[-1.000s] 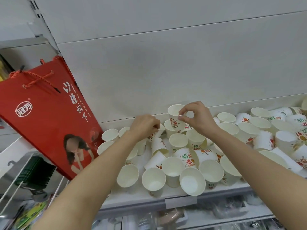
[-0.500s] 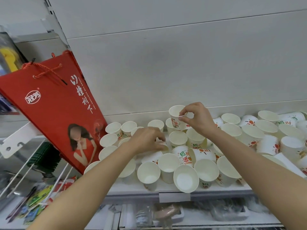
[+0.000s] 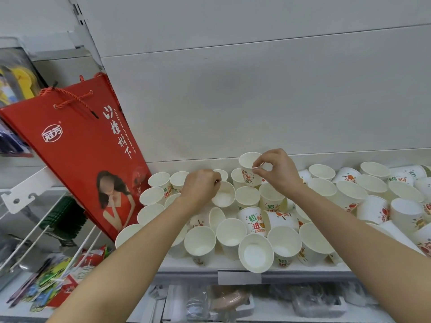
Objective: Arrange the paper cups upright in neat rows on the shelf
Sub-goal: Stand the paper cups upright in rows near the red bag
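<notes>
Right hand: the right hand (image 3: 277, 171) pinches the rim of a raised cup (image 3: 250, 169) between thumb and forefinger, the other fingers curled; the cup is upright and lifted above the cups behind the middle of the shelf.
Left hand: the left hand (image 3: 200, 187) is curled with fingertips closed on the rim of a tilted cup (image 3: 224, 194), whose mouth faces the camera.
Paper cups: the paper cups (image 3: 326, 197) crowd the shelf from the bag to the right edge of view, some upright, some lying on their sides, many touching.
Left group: 2 short lines of upright cups (image 3: 161, 183) stand just beside the bag.
Front edge: the shelf (image 3: 186, 262) shows a bare strip along its front lip under the left forearm; one front cup (image 3: 255, 252) leans out over the lip above a blank price tag (image 3: 239, 277).
Back edge: a narrow bare band runs along the back wall behind the cups.
Left boundary: a red gift bag (image 3: 77, 155) leans against the upright, closing off the shelf's left end.
</notes>
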Demonstrator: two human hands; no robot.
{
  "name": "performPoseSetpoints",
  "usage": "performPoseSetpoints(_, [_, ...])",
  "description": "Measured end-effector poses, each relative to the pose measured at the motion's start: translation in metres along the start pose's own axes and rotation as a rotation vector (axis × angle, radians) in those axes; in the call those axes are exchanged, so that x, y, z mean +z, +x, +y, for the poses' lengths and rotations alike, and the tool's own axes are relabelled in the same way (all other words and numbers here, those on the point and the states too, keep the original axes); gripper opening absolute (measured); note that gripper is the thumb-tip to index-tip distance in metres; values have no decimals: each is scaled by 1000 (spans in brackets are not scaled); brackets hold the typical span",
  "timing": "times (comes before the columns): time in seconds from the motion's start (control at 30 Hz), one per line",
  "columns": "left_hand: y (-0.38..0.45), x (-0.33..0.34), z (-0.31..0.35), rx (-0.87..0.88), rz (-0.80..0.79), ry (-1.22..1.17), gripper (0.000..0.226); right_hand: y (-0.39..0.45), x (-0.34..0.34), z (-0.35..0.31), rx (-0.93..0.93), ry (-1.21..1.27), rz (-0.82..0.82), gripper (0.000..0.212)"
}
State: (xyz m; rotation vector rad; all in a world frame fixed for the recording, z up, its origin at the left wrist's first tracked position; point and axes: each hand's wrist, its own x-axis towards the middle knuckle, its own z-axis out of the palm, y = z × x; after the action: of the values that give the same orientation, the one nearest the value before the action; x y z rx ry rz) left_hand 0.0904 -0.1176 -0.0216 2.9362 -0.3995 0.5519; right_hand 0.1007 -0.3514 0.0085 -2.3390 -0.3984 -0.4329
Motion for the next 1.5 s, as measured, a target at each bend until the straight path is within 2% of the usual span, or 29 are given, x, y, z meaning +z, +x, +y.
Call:
performPoseSetpoints(0.1, [10,1,-1,-184,-127,-26,18,-1,3,-2,8,15,-7,9])
performPoseSetpoints(0.2, [9,-5,-3,-213,-146,-8,22,-1,4,-4,1,31,-16,9])
performPoseSetpoints(0.3, [0,-28,-5,-35,-136,-77,20,-3,4,-5,-13,23,-12,8])
performPoseSetpoints(0.4, [-13,-50,-4,163,-450,-239,21,-4,5,-8,-19,22,-15,9])
performPoseSetpoints(0.5, [-19,-50,4,314,-639,-38,37,-6,6,-13,-29,27,-14,10])
performPoseSetpoints(0.6, [-23,-43,13,405,-691,102,44,-8,4,-18,-72,26,-6,10])
performPoseSetpoints(0.7, [-23,-36,14,451,-624,173,35,-11,1,-24,-77,50,7,10])
performPoseSetpoints(0.87, [-30,-42,-2,434,-455,129,15,-20,0,-32,-69,60,4,10])
performPoseSetpoints(1.03, [-54,-35,-19,530,-250,116,3,-28,1,-37,-82,51,-14,9])
performPoseSetpoints(1.23, [-71,-37,-24,661,3,242,12,-31,4,-44,-145,60,-38,9])
performPoseSetpoints(1.33, [-78,-37,-24,688,37,339,19,-31,3,-45,-165,64,-41,8])
performPoseSetpoints(1.5, [-82,-30,-23,612,44,280,15,-35,5,-44,-162,72,-65,10])
